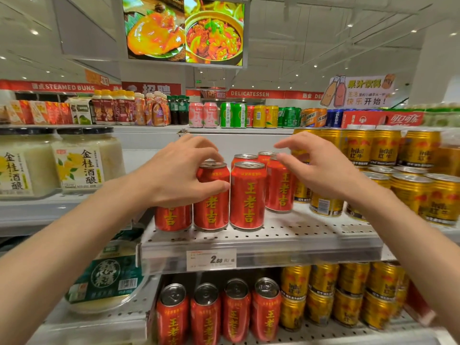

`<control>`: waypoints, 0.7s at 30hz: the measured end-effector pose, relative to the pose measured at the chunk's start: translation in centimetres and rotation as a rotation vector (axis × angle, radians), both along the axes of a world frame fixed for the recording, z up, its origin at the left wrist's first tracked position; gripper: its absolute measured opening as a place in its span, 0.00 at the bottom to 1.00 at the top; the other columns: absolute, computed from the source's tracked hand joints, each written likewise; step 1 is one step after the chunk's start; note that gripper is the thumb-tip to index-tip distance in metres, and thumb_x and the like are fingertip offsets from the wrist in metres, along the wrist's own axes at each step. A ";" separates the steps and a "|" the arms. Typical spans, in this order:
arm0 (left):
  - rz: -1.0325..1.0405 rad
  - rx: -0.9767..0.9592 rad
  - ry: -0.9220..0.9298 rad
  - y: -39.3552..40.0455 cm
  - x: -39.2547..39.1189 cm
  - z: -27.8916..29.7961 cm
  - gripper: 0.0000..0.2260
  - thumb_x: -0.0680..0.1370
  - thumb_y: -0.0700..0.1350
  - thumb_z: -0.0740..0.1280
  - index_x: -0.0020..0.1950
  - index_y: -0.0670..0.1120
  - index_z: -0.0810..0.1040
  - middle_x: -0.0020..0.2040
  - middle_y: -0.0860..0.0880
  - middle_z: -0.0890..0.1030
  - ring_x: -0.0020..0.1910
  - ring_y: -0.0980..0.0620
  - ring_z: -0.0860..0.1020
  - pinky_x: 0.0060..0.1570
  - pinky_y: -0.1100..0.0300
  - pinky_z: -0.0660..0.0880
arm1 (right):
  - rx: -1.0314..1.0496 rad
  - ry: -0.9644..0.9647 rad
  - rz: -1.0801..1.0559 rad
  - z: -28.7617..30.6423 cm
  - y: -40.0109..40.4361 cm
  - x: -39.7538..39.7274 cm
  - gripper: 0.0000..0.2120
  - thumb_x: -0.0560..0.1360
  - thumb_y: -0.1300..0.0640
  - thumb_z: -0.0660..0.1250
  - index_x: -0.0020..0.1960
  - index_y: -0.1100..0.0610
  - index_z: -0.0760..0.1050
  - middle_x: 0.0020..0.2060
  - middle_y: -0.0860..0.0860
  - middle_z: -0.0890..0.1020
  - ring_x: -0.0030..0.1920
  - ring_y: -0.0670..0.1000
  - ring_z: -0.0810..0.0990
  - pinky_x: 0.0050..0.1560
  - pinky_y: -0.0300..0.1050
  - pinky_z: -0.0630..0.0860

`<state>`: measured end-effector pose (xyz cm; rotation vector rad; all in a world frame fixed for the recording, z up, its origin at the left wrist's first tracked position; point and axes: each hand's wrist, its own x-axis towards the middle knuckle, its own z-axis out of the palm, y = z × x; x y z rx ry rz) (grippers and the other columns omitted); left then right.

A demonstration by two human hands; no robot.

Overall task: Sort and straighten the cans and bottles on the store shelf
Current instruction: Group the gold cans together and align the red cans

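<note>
Head view: perforated white shelf [298,235] at centre, price tag [211,259] on its front rail reading 2.60. A front row of red cans stands upright on it: one at the far left [173,217] mostly hidden behind the wrist, the gripped red can [211,195] next, then the centre red can [247,195] just beside it. More red cans stand behind, toward 12 and 1 o'clock of the centre can.

Left hand [174,175] comes in from 8 o'clock, fingers [199,145] curled over the top rim of the gripped red can, thumb pressed on its side near the centre can. It holds that can.

Right hand [321,168] comes in from 4 o'clock, fingers [288,158] spread and loosely bent, tips at the top of the rear right red can [280,185]. Holds nothing; whether the tips touch the can rim is not clear.

Gold cans [388,150] stacked at 3 o'clock, more gold cans [323,295] on the lower shelf at 5 o'clock. Lower red cans [206,312] in a row at 6 o'clock. Jars with yellow-flower labels [82,160] at 9 o'clock. Mixed bottles and cans [224,115] line the top shelf at 12 o'clock. Food screen [185,31] hangs above.
</note>
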<state>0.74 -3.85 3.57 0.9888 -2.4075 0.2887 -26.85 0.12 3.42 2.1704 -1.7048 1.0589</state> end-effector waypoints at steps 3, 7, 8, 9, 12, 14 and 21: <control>-0.012 -0.009 -0.048 0.3 -1.9 0.4 0.34 0.71 0.73 0.60 0.71 0.56 0.72 0.68 0.56 0.74 0.67 0.55 0.69 0.67 0.49 0.70 | 0.098 0.072 -0.129 -0.9 -0.9 -0.8 0.21 0.80 0.42 0.65 0.69 0.51 0.74 0.67 0.51 0.75 0.65 0.51 0.75 0.65 0.50 0.75; -0.033 0.053 -0.062 0.0 -3.9 0.5 0.27 0.75 0.67 0.65 0.69 0.54 0.76 0.63 0.54 0.79 0.61 0.53 0.74 0.61 0.48 0.74 | 0.143 -0.048 -0.074 -1.9 -1.9 -1.0 0.17 0.79 0.43 0.67 0.63 0.50 0.71 0.64 0.52 0.78 0.60 0.52 0.79 0.56 0.49 0.80; -0.043 0.064 -0.039 0.0 -4.0 0.4 0.26 0.75 0.65 0.66 0.68 0.53 0.77 0.61 0.54 0.80 0.58 0.53 0.76 0.59 0.48 0.75 | 0.148 -0.081 -0.060 -1.8 -2.0 -1.0 0.15 0.79 0.44 0.67 0.61 0.50 0.70 0.62 0.52 0.79 0.57 0.52 0.80 0.53 0.47 0.80; -0.049 0.067 -0.022 -0.1 -4.0 0.3 0.25 0.75 0.65 0.67 0.67 0.53 0.78 0.60 0.54 0.80 0.57 0.53 0.77 0.58 0.48 0.76 | 0.153 -0.106 -0.042 -1.7 -2.1 -1.1 0.14 0.79 0.44 0.67 0.60 0.50 0.70 0.61 0.53 0.80 0.55 0.52 0.81 0.50 0.46 0.80; -0.046 0.066 -0.007 -0.1 -4.0 0.1 0.25 0.75 0.65 0.67 0.66 0.52 0.78 0.58 0.54 0.80 0.55 0.53 0.77 0.57 0.50 0.76 | 0.126 -0.140 0.016 -1.7 -2.3 -1.6 0.12 0.79 0.43 0.67 0.55 0.50 0.72 0.56 0.50 0.82 0.53 0.52 0.82 0.51 0.50 0.82; -0.043 0.066 0.002 0.0 -4.1 0.1 0.25 0.75 0.65 0.67 0.66 0.51 0.77 0.58 0.54 0.80 0.54 0.54 0.77 0.58 0.50 0.76 | 0.110 -0.159 0.036 -1.4 -1.9 -1.8 0.11 0.78 0.43 0.67 0.52 0.50 0.74 0.50 0.47 0.82 0.52 0.50 0.82 0.51 0.51 0.82; -0.040 0.071 0.029 0.0 -4.4 -0.3 0.25 0.75 0.66 0.67 0.64 0.52 0.78 0.58 0.54 0.79 0.54 0.53 0.78 0.57 0.48 0.76 | 0.157 -0.152 0.039 -0.8 0.0 -2.2 0.12 0.78 0.40 0.66 0.48 0.49 0.74 0.47 0.45 0.84 0.48 0.46 0.83 0.41 0.42 0.78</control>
